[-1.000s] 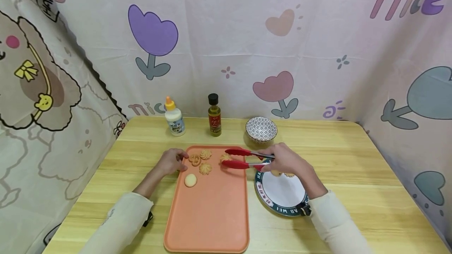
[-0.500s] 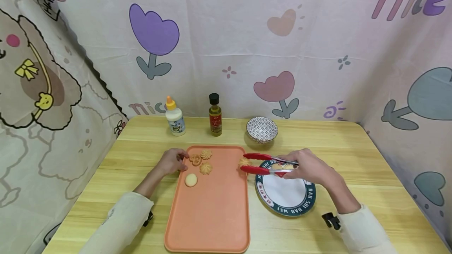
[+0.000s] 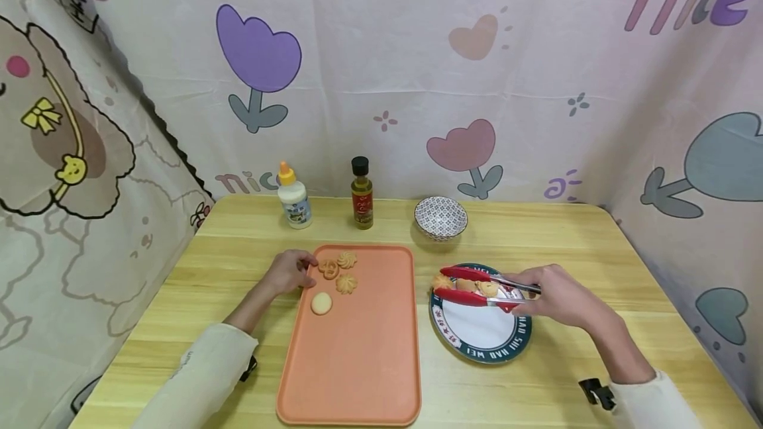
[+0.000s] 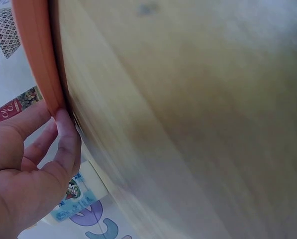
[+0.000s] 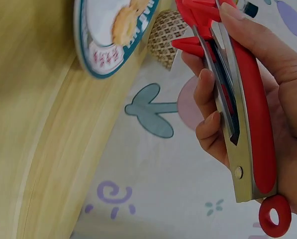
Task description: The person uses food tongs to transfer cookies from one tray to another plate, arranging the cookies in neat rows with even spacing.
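Note:
My left hand (image 3: 289, 273) pinches the upper left edge of an orange tray (image 3: 357, 363); the left wrist view shows thumb and fingers on its rim (image 4: 41, 64). On the tray lie a pretzel-shaped cookie (image 3: 328, 269), a pale round cookie (image 3: 321, 304) and two ridged cookies (image 3: 346, 284). My right hand (image 3: 557, 293) grips red-and-metal tongs (image 3: 467, 274), also seen in the right wrist view (image 5: 255, 124). Between the tong tips is a ridged cookie (image 3: 442, 281), above the left rim of a white plate with a dark green border (image 3: 477, 353). More cookies (image 3: 488, 288) lie on the plate, partly hidden by the tongs.
Along the back of the wooden table (image 3: 572, 237) stand a white glue-type bottle with a yellow cap (image 3: 295, 202), a small oil bottle with a black cap (image 3: 361, 200) and a patterned bowl (image 3: 440, 218). A printed cloth (image 3: 369, 38) hangs behind.
The tongs have carried a ridged cookie rightward from the tray's upper right to above the plate's left rim. My left hand has stayed on the tray edge.

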{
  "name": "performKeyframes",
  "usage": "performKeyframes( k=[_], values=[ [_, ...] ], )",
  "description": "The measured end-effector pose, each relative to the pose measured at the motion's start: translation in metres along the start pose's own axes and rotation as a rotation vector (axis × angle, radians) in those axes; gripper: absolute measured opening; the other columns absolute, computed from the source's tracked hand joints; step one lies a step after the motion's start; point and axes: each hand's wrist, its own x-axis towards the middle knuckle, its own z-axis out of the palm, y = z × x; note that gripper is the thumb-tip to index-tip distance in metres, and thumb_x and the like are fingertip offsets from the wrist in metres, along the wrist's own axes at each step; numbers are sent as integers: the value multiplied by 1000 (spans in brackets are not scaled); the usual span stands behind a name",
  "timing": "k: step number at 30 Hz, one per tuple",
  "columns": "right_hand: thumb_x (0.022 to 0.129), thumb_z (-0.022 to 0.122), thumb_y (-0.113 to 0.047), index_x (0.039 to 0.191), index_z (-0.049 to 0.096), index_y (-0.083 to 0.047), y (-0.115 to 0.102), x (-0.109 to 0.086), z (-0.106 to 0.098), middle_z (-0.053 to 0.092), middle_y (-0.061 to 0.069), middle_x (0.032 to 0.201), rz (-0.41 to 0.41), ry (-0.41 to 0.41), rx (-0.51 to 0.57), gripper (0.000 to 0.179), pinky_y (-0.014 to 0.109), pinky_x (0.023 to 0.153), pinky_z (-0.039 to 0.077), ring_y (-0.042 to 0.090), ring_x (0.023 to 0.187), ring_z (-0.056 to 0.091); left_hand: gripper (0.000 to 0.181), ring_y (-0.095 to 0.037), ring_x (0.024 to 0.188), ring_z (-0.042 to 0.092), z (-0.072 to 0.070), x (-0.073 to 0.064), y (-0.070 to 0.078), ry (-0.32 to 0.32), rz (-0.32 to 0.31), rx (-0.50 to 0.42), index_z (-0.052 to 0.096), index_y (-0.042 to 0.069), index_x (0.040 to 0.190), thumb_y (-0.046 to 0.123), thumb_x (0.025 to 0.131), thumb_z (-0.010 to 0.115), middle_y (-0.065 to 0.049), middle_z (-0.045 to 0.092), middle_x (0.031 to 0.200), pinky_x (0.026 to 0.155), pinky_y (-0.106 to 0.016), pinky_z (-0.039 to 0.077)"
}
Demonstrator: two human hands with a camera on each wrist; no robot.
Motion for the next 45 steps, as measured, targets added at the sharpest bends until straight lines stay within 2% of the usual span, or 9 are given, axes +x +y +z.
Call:
performKeyframes(
  k=[7,12,19,28,35,42,45],
  values=[
    [69,83,-33,122,63,-2,12,-10,0,67,17,113,10,-12,15,65,34,73,49,20,91,58,33,-17,72,49,-2,1,2,-10,2,-10,65,-3,106,0,75,76,-15,57,93,57,-27,43],
    [67,85,-30,120,66,-4,14,-14,2,68,14,111,20,-32,7,62,28,66,45,17,82,56,33,-18,73,50,-4,0,3,-12,17,-5,64,-4,106,0,75,75,-16,58,93,57,-27,43],
    [65,86,-27,120,66,-5,16,-20,5,68,13,111,40,-54,23,63,24,63,42,17,80,53,33,-18,73,50,-3,0,3,-9,24,1,65,-4,106,-1,75,75,-15,58,91,57,-28,43],
    [65,86,-28,122,64,-5,15,-22,4,65,18,116,26,-61,36,66,32,70,51,19,85,60,33,-18,72,49,-2,1,3,-9,15,-6,65,-4,106,-1,75,75,-15,57,91,57,-28,43],
    [66,85,-31,122,64,-4,3,-11,8,67,13,112,-3,-52,38,66,34,75,50,20,90,59,33,-19,72,49,-2,-1,2,-9,7,-16,64,-4,106,-2,75,74,-15,57,91,57,-28,43],
    [68,84,-32,125,63,-8,-14,6,20,65,14,118,-53,-44,53,65,31,75,52,19,92,57,32,-18,71,48,-1,-4,0,-13,15,-16,64,-4,106,-1,76,73,-16,56,91,55,-27,42],
    [69,84,-33,125,63,-9,-21,13,25,65,14,119,-81,-29,33,65,34,78,53,20,96,59,32,-17,71,48,-1,-4,0,-15,21,-12,64,-4,106,0,76,73,-16,57,91,55,-26,42]
  ],
)
